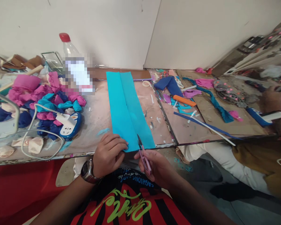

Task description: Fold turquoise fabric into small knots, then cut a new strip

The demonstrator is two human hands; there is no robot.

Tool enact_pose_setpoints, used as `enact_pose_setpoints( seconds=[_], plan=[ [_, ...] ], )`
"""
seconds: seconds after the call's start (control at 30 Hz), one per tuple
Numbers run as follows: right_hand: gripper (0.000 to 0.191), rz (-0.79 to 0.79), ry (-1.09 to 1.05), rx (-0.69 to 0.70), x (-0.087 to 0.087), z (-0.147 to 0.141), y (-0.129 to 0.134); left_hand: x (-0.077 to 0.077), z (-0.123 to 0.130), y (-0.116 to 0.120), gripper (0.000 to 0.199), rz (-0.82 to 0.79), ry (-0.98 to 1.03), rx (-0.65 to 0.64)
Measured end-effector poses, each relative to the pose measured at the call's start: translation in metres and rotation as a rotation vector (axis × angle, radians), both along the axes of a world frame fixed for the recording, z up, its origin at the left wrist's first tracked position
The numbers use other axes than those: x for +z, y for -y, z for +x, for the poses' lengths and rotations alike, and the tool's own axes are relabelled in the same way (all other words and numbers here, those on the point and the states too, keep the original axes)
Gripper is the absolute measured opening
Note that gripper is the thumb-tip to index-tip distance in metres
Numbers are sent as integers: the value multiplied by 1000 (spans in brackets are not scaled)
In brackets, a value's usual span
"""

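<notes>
A long turquoise sheet (123,106) lies on the table with a crease running down its length. My left hand (110,153), with a watch on the wrist, rests at the sheet's near left corner, its fingers curled and pressed on the edge. Pink-handled snips (146,162) are in my right hand (158,164), the fingers wrapped round the handles. The dark blades point away from me, over the sheet's near edge.
Pink, blue and turquoise fabric pieces (25,87), a power socket (71,126) with a cable and a red-capped bottle (69,47) are on the left. An orange cutter (184,100) and fabric strips lie right, on and beside cardboard (207,107). A person sits far right.
</notes>
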State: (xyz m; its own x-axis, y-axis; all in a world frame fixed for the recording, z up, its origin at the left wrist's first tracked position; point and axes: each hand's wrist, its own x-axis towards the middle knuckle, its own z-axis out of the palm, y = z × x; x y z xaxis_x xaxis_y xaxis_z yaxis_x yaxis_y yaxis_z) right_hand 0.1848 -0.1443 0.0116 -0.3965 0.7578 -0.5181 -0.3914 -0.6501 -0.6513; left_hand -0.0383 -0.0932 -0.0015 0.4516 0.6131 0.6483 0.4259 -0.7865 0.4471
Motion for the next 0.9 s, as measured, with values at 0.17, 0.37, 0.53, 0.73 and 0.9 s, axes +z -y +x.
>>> enact_pose_setpoints(
  seconds=[0.17,0.37,0.53,0.73,0.9],
  plan=[
    [45,-20,3,60,1,2,1,-1,-1,0,22,1,-11,-22],
    [48,-32,-16,24,-1,0,2,-2,0,-2,23,-2,-29,-67],
    [45,-30,-17,15,1,0,1,0,-1,-1,21,8,-28,-53],
    [44,-15,-20,14,2,0,1,-2,-1,-1,22,57,-30,-47],
    [42,-9,-35,4,3,-1,-1,-3,0,-1,30,69,-47,-7]
  ],
)
